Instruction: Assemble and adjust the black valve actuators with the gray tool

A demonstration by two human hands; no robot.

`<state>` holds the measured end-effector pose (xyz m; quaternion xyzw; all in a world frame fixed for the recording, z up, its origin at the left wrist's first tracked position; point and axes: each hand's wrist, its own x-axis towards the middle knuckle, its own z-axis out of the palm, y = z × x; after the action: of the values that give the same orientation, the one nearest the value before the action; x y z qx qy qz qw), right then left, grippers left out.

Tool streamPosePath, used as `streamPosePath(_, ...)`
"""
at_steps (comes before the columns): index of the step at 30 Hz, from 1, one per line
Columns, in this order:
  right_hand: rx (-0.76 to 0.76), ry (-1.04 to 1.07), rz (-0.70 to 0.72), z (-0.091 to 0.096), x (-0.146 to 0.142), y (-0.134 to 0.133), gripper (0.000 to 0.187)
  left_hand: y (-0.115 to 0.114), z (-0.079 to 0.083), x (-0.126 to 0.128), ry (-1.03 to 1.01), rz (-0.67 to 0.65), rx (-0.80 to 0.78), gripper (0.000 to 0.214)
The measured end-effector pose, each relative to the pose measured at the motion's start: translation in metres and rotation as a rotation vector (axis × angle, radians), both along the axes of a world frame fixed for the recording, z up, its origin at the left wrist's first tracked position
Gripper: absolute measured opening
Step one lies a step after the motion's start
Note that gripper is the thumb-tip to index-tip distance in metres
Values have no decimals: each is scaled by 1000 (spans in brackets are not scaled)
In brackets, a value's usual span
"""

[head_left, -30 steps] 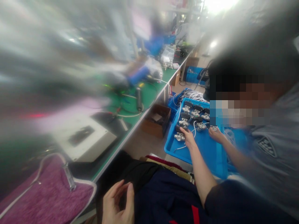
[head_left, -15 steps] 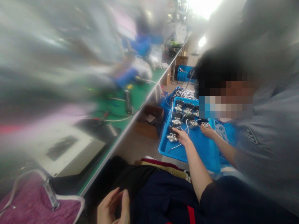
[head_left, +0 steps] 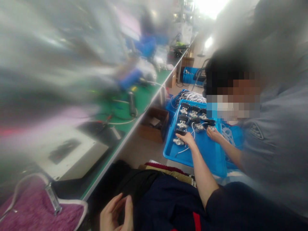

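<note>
In the head view, my right hand (head_left: 189, 139) reaches into a blue tray (head_left: 207, 158) and grips a metal valve with a black housing (head_left: 178, 141) at the tray's near left. A thin white cable trails beside that valve. Several similar valves (head_left: 182, 123) sit in rows behind it. At the bottom, over my lap, my left hand (head_left: 117, 213) is empty, its fingers curved and the thumb apart. A co-worker's hand (head_left: 214, 134) touches another valve (head_left: 211, 127) on the tray's right side.
Left is a green-topped bench (head_left: 141, 110) with a pale metal box (head_left: 72, 154) and a black-handled tool (head_left: 131, 104). A cardboard box (head_left: 152, 126) stands below. Behind the tray lie bundled white cables (head_left: 192, 96). The co-worker in grey (head_left: 271, 138) leans close on the right.
The valve at my right hand has shifted slightly right and down, and my fingers have moved a little on it. The co-worker's head has moved slightly right. My left hand stays put.
</note>
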<state>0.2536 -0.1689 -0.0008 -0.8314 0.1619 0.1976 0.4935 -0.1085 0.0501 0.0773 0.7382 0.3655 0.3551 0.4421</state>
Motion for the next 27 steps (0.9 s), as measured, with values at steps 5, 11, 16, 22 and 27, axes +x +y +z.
streamPosePath(5,-78,-67,28,2,-5,4,36,4,-5,-4,18,-6,-4,65)
streamPosePath(11,-124,-144,42,-1,-13,13,38,5,-6,-8,24,-1,1,63)
streamPosePath(16,-127,-180,30,-7,-12,13,39,5,-6,-7,23,-17,0,63)
streamPosePath(22,-145,-186,32,-11,-6,9,39,5,-6,-7,36,-25,-4,61)
streamPosePath(27,-208,-183,8,-14,-3,10,42,6,-5,-7,55,-18,7,62)
